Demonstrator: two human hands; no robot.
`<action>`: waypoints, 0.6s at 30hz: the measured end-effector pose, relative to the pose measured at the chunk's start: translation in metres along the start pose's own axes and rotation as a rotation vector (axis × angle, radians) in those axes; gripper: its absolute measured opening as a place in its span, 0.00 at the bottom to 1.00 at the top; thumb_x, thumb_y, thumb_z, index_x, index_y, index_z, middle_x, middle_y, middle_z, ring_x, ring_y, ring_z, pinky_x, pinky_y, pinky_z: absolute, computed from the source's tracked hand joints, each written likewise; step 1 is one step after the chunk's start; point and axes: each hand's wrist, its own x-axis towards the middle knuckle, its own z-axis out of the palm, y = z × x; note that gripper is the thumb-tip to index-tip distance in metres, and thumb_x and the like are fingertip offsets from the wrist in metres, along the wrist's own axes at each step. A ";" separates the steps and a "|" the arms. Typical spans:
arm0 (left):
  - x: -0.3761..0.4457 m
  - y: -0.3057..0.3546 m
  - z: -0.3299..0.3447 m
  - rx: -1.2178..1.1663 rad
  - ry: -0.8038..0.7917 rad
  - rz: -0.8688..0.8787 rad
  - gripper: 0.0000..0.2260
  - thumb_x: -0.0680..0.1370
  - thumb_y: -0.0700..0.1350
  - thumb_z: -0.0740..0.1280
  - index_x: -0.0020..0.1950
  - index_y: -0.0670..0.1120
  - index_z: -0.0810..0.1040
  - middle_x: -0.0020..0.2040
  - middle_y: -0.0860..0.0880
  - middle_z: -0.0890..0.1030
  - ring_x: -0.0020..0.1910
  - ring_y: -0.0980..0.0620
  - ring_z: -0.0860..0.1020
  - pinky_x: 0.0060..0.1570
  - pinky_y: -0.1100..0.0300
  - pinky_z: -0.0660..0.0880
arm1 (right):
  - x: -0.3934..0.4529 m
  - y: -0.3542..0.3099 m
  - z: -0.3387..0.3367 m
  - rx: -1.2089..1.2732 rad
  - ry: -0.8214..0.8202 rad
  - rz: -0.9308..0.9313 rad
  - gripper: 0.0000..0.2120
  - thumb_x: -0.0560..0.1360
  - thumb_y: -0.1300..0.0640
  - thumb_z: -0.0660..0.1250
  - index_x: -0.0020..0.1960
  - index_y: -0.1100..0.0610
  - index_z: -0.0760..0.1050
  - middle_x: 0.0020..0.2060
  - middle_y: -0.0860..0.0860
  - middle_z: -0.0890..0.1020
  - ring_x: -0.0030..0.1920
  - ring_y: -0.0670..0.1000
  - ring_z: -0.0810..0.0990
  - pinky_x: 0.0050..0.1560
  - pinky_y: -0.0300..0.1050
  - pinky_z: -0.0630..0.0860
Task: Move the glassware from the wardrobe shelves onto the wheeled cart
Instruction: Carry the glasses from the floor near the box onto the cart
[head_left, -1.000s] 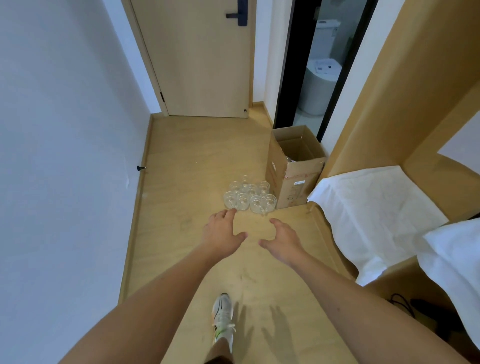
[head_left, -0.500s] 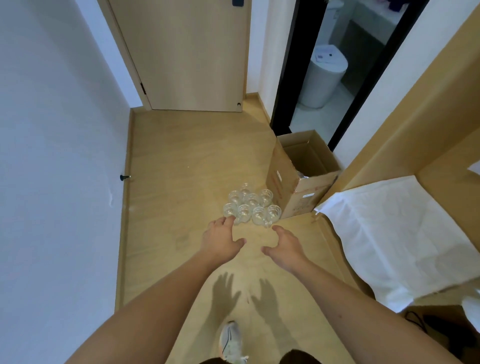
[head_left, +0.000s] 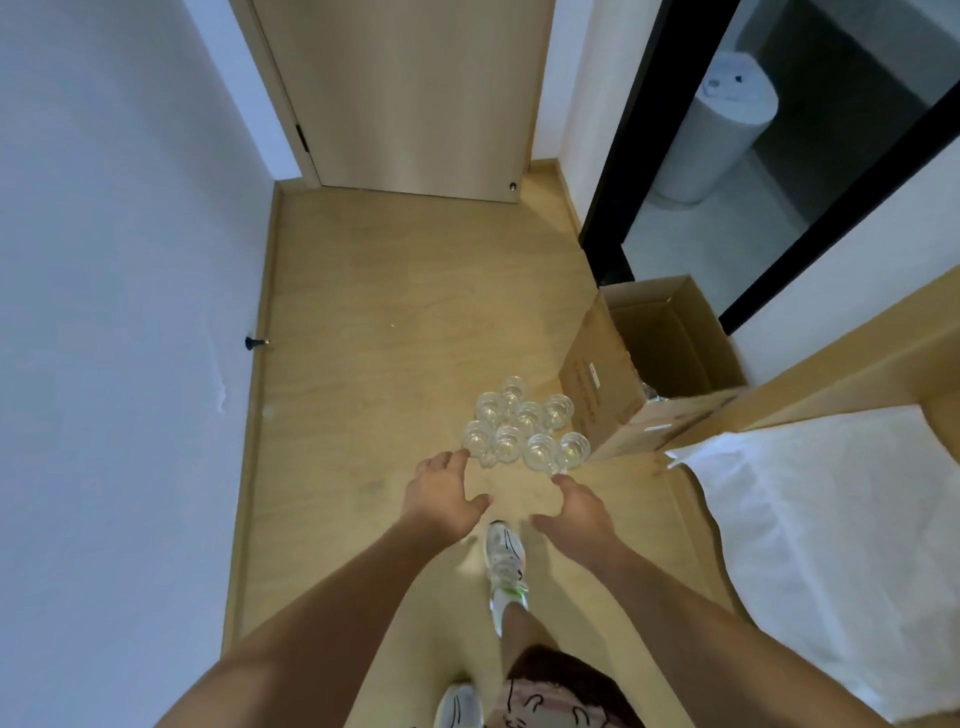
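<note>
Glassware (head_left: 524, 426) stands in a tight cluster on the wooden floor (head_left: 405, 322), eight clear glasses as far as can be counted, their overlapping rims hard to separate; left hand (head_left: 441, 493) and right hand (head_left: 574, 512) hover just short of it, fingers spread, holding nothing; one open cardboard box (head_left: 613, 395) sits just beside the cluster, its contents mostly hidden; white bedding (head_left: 831, 545) is cut off at right.

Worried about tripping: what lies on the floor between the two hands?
In the head view, a white shoe on bare wood floor, between the left hand and right hand.
</note>
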 end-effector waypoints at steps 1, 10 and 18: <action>0.012 -0.001 -0.001 0.005 0.006 -0.013 0.34 0.77 0.59 0.70 0.78 0.47 0.65 0.75 0.46 0.69 0.73 0.43 0.66 0.71 0.50 0.66 | 0.014 -0.003 -0.002 0.000 -0.014 -0.003 0.36 0.74 0.47 0.73 0.77 0.54 0.64 0.72 0.54 0.72 0.71 0.55 0.71 0.65 0.44 0.69; 0.115 -0.004 0.014 -0.087 -0.059 -0.187 0.33 0.78 0.56 0.70 0.78 0.45 0.65 0.74 0.44 0.70 0.73 0.42 0.66 0.70 0.52 0.65 | 0.134 -0.009 -0.008 0.005 -0.193 0.092 0.36 0.75 0.47 0.71 0.78 0.53 0.62 0.72 0.56 0.72 0.71 0.56 0.71 0.67 0.47 0.69; 0.184 -0.019 0.055 -0.183 -0.088 -0.313 0.30 0.78 0.53 0.72 0.76 0.43 0.69 0.72 0.43 0.73 0.73 0.43 0.67 0.67 0.59 0.59 | 0.224 -0.004 0.020 0.064 -0.262 0.184 0.34 0.75 0.48 0.72 0.77 0.54 0.65 0.71 0.56 0.74 0.71 0.58 0.71 0.68 0.48 0.69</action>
